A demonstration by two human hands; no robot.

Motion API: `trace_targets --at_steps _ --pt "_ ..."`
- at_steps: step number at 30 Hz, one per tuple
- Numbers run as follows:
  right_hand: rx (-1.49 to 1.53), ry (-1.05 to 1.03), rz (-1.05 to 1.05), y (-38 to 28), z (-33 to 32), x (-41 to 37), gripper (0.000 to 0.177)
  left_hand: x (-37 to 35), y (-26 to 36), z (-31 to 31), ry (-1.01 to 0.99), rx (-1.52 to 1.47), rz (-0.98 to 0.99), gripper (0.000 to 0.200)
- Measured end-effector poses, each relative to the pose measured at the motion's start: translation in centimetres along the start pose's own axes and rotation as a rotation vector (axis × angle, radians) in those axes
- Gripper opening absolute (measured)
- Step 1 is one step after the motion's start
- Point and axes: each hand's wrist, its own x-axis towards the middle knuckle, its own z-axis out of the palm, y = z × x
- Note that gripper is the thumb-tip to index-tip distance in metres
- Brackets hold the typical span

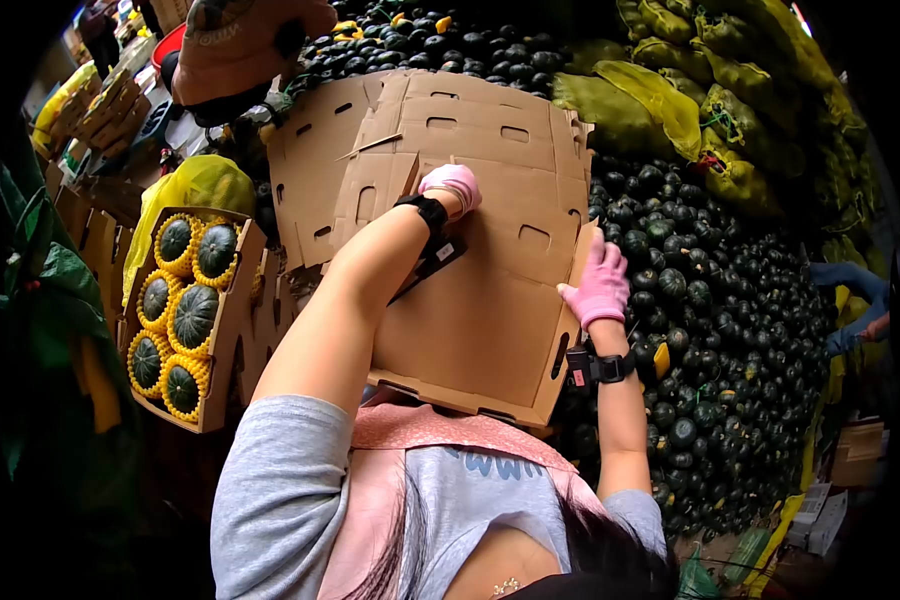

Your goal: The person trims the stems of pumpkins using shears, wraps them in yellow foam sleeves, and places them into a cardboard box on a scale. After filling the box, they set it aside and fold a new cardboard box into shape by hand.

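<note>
A brown cardboard box [450, 335], part folded with low walls raised, lies in front of my body. My left hand [453, 185], in a pink glove, is closed at the box's far left part beside an upright flap; its fingertips are hidden. My right hand [598, 285], also in a pink glove, lies against the right wall of the box. Its thumb reaches over the wall's edge, with the other fingers stretched along the outside. Beyond and under the box spread flat cardboard sheets [315, 150] with cut slots.
Dark green squashes [690, 330] are heaped on the right. An open box [232, 335] of squashes in yellow foam nets stands at left. Yellow-green mesh sacks [740, 110] are stacked at back right. Another person [240, 50] bends at the back left.
</note>
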Motion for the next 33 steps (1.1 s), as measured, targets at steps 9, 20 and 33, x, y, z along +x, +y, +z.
trace_targets --at_steps 9,20,33 --pt "-0.276 -0.416 -0.473 -0.6 3.0 5.2 0.011 -3.6 -6.3 -4.7 1.009 -0.275 0.137 0.07" --pt "0.87 -0.216 0.198 3.9 3.1 -1.1 0.04 -11.6 -14.3 4.1 0.058 -0.552 0.566 0.025" --pt "1.577 0.32 0.154 1.4 3.0 -6.8 0.042 -14.2 -9.9 4.4 0.566 -0.784 0.707 0.04"
